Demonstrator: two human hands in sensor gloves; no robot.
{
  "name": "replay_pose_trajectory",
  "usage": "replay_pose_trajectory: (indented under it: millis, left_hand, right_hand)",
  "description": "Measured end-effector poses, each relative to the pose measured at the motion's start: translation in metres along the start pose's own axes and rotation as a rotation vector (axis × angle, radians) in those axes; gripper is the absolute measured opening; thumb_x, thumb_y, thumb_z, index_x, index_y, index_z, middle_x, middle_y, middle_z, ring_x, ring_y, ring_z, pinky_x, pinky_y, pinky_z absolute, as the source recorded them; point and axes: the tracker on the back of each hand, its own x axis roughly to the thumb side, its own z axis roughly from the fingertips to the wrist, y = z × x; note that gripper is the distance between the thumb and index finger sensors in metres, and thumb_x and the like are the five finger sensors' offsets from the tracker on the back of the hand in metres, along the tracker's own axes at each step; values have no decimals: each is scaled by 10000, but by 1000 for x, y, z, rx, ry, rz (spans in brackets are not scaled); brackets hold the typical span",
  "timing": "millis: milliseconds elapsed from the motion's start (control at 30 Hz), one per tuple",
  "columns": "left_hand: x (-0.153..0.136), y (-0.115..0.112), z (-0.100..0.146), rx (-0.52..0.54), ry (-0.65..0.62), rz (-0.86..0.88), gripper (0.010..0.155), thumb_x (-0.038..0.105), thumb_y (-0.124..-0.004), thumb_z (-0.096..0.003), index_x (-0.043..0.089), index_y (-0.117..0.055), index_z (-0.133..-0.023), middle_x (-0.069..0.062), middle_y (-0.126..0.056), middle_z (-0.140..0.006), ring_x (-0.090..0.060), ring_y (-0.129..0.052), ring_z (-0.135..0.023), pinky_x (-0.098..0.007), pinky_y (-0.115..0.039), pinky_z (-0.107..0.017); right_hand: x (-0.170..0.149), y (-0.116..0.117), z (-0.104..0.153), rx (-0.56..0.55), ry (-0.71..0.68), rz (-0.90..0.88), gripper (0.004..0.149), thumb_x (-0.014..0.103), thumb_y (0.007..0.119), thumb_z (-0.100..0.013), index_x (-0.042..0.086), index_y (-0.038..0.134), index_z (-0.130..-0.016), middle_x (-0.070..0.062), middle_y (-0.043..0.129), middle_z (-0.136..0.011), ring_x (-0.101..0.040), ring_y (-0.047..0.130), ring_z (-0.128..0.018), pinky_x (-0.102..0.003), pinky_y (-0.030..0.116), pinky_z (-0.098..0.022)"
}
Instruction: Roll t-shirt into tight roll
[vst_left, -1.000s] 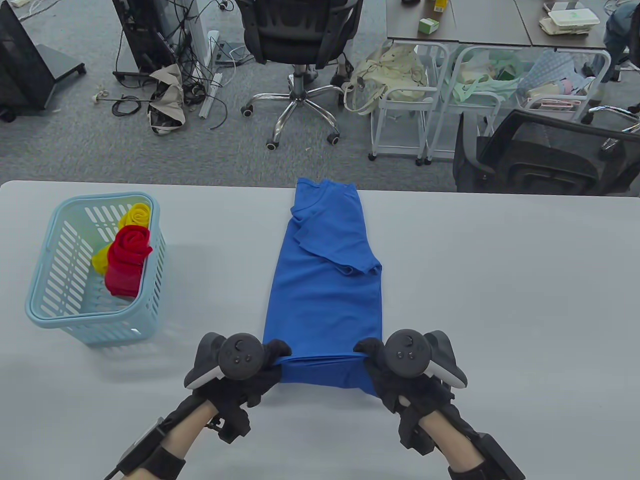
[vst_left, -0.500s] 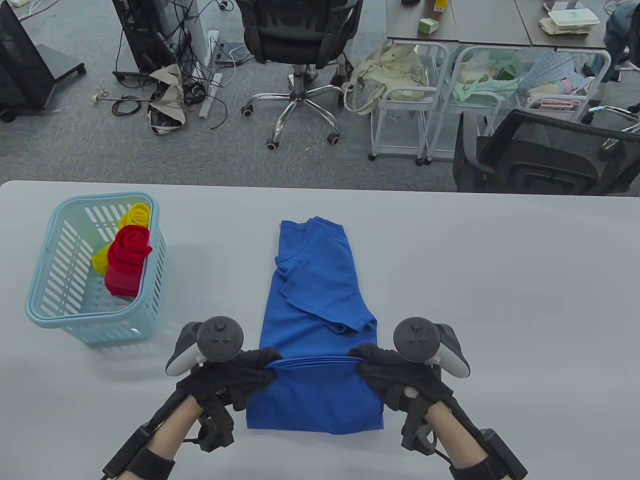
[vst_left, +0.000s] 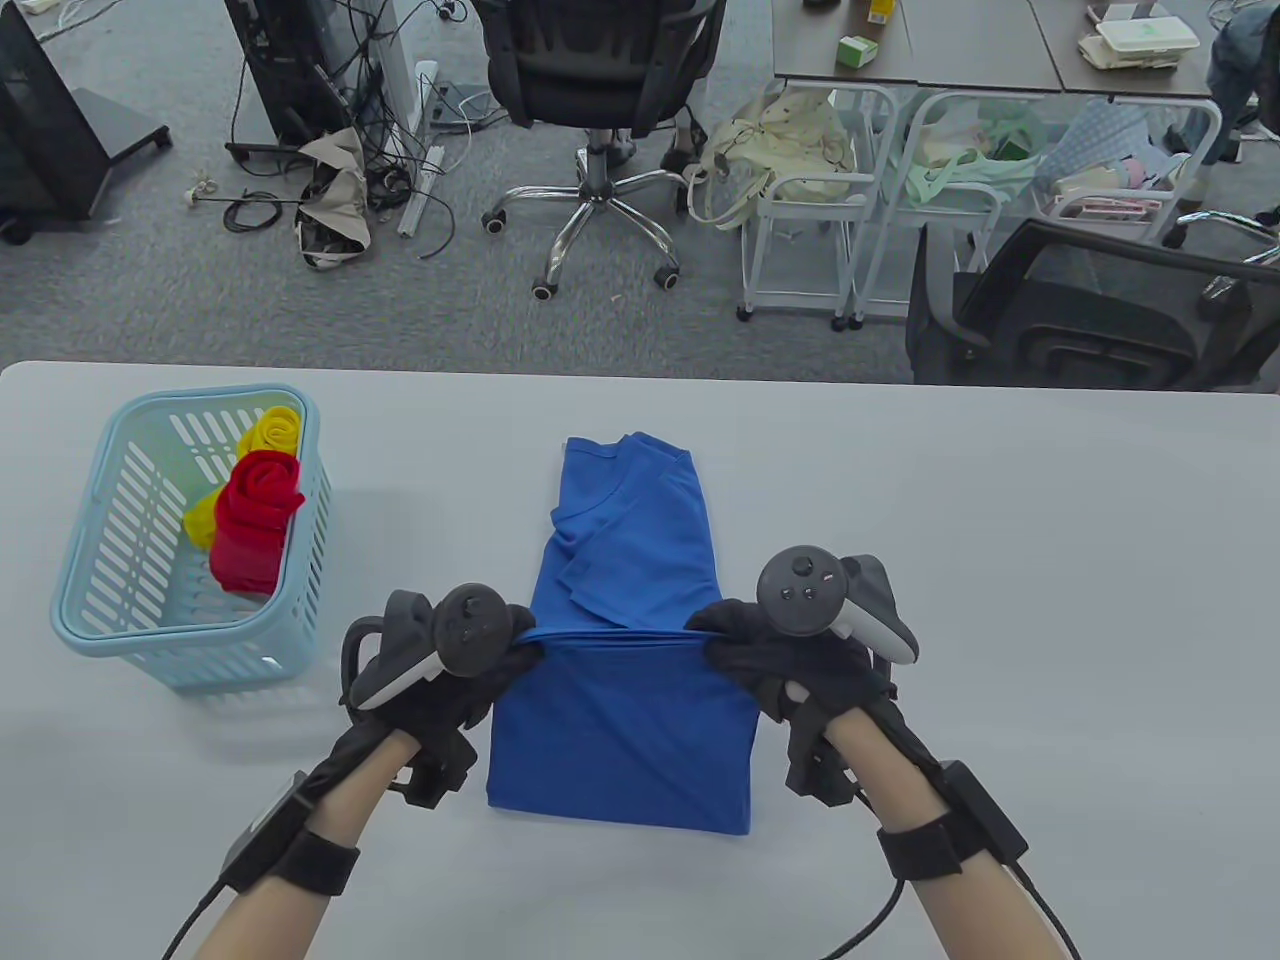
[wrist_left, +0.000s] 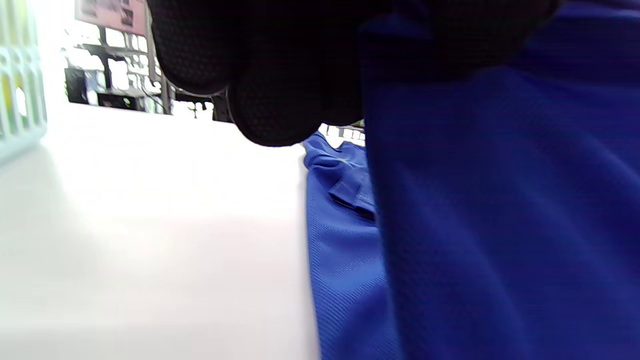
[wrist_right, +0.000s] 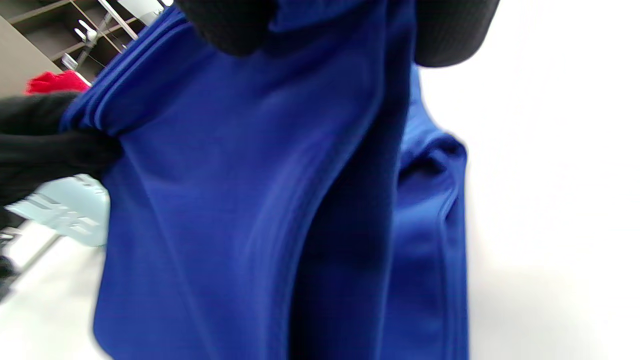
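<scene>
1. Biggest change over the last second: the blue t-shirt (vst_left: 625, 640) got dragged toward the person. It was stretched out with its collar end right at the far edge of the table (vst_left: 1000, 560); now that end sits well in from the edge.

2. The pinched hem went the other way. A second ago it was low, near the person, then the hands lifted it and carried it forward over the body of the shirt. So the bottom part is now doubled over, with a fold line near the front of the table.

3. Left hand (vst_left: 470, 665) is pinching the left corner of the hem, and the right hand (vst_left: 790, 655) is pinching the right corner. They're apart, one per side, with the hem pulled taut between them. Both wrist views show dark gloved fingers clamped on blue fabric.

4. The shirt is in the middle of the table, folded narrow, sleeve tucked on top.

5. My read: this is a fold-over to start things off, not a roll yet. No tight coil anywhere.

6. The basket (vst_left: 90, 625) on the left holds a red roll (vst_left: 255, 510) and a yellow roll (vst_left: 270, 430), so I'd guess that's where the blue one ends up.
</scene>
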Motion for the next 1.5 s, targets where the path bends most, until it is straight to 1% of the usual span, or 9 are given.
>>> replay_pose_trajectory:
  millis: [233,633,800,900,1000,1200,1300,1433,1500]
  left_hand:
    - [4,3,-42,25,86,-205,461,576,-646,-497,398,-731,-914,87,-856,-887,-140,-952,-681,-407,-779,-649]
    - [-16,-11,-99,-60,170,-191,403,563,-654,-506,411,-762,-863,113,-876,-850,-136,-964,-673,-400,-789,-651]
    - [-14,-5,-121,-79,192,-219,407,565,-651,-507,411,-761,-868,113,-877,-854,-141,-966,-677,-402,-791,-652]
    - [-13,11,-134,11,289,-246,431,565,-605,-531,415,-692,-925,116,-833,-908,-114,-947,-726,-395,-778,-677]
    - [-12,22,-139,61,378,-174,656,581,-543,-543,331,-364,-1122,-1,-584,-1146,-200,-798,-945,-438,-690,-747]
    - [8,-8,-119,-66,146,-205,686,582,-556,-510,366,-364,-1132,-33,-471,-1231,-305,-641,-1092,-480,-670,-754]
    - [18,-41,-103,-246,-44,-140,696,594,-514,-497,403,-276,-1122,-16,-369,-1251,-321,-504,-1148,-530,-603,-787]
    - [25,-89,-76,-556,-51,-160,713,633,-421,-480,407,-178,-1111,-44,-179,-1234,-380,-253,-1145,-606,-455,-811]
    - [24,-107,-64,-657,-8,-322,728,653,-269,-447,411,155,-987,-25,159,-1124,-355,7,-1104,-619,-281,-830]
  right_hand:
    - [5,-8,-38,-76,142,263,421,384,699,-619,249,635,-1013,-119,504,-1131,-390,622,-1027,-597,486,-730]
    - [-17,-14,-94,-25,276,245,417,418,689,-614,251,672,-996,-47,744,-934,-212,886,-705,-496,685,-624]
    - [-17,-24,-115,0,329,276,413,353,711,-604,250,674,-1002,-55,736,-958,-240,881,-739,-513,673,-635]
    - [-7,-42,-119,-129,371,280,430,342,647,-634,253,570,-1048,-54,608,-1054,-260,792,-867,-524,609,-693]
    - [-1,-53,-115,-300,445,212,706,472,524,-647,192,115,-1150,-163,94,-1186,-439,342,-1106,-608,349,-765]
    - [0,-29,-101,-184,337,249,638,443,565,-632,186,318,-1160,-173,232,-1205,-498,309,-1113,-641,344,-748]
    - [0,14,-90,36,220,250,663,439,606,-607,186,361,-1169,-167,298,-1212,-499,313,-1116,-632,386,-739]
    - [-15,72,-74,360,226,467,741,515,526,-608,170,183,-1167,-191,137,-1177,-505,222,-1095,-624,389,-735]
    - [-25,86,-65,378,231,513,757,536,418,-605,205,-59,-1091,-167,-91,-1101,-493,77,-1069,-624,338,-745]
